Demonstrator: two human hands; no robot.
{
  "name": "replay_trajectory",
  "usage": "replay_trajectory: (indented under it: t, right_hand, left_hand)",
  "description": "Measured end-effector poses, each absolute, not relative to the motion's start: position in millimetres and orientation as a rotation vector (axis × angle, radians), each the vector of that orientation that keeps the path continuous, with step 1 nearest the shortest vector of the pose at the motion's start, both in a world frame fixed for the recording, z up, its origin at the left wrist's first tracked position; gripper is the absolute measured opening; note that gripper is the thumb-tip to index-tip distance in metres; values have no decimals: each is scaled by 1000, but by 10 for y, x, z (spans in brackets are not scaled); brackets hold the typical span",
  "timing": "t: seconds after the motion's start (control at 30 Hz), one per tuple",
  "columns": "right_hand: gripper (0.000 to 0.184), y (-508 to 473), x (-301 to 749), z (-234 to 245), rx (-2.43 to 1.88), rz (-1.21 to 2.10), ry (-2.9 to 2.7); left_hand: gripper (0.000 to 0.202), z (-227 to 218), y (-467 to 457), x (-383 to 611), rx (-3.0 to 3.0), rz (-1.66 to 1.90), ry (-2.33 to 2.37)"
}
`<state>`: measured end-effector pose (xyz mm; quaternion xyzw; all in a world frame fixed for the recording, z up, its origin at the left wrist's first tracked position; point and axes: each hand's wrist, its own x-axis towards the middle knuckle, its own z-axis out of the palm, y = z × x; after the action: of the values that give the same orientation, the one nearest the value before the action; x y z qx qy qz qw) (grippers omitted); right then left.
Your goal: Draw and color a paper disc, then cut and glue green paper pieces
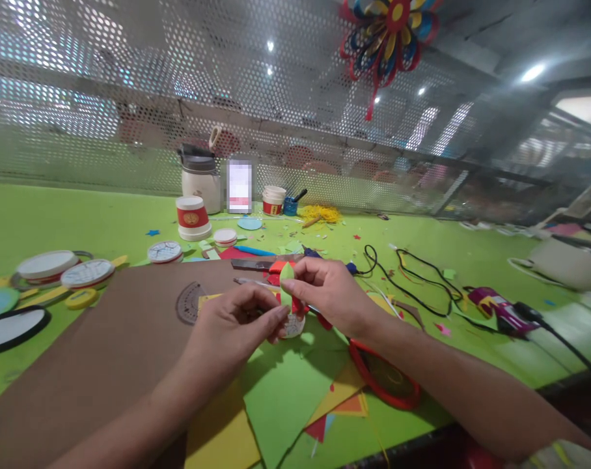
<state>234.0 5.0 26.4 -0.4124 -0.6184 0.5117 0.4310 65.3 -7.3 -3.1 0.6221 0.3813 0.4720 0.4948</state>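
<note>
A small green leaf-shaped paper piece (286, 290) stands upright between my two hands. My right hand (327, 290) pinches its upper part between thumb and fingers. At its lower end my left hand (241, 319) is closed, thumb against fingertips, touching the base of the paper. Just under my fingertips is a small white patterned round piece (294, 327), partly hidden. Sheets of green paper (290, 391) and yellow paper (222, 430) lie below. Behind my hands is a utility knife (254, 264) with a red-orange part. Red-handled scissors (388, 391) lie under my right forearm.
Brown board (129, 339) carries a protractor (188, 301). Round lids (88, 273) lie left; a red-and-white paper cup (192, 218), jug (200, 179) and phone (239, 185) stand behind. A purple glue gun (503, 309) with black cable (422, 280) lies right, among paper scraps.
</note>
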Motion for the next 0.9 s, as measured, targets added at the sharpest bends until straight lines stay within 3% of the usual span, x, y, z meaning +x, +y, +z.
replay_trajectory:
  t: [0.2,0.4,0.67,0.9]
  right_hand:
    - [19,42,2339,279,-1037,1258,-1541]
    - [12,31,2341,263,-1002,1219,-1585]
    - [22,11,2325,233,-1010,1216,-1584]
    - [21,13,2326,240,-1041,1183,-1601]
  left_hand:
    - [30,9,-102,671,1311,1135,907]
    - [27,99,-159,686,1162,998,827]
    - [26,78,-106,668,1215,931,850]
    - [27,92,-109,672,1198,908,845]
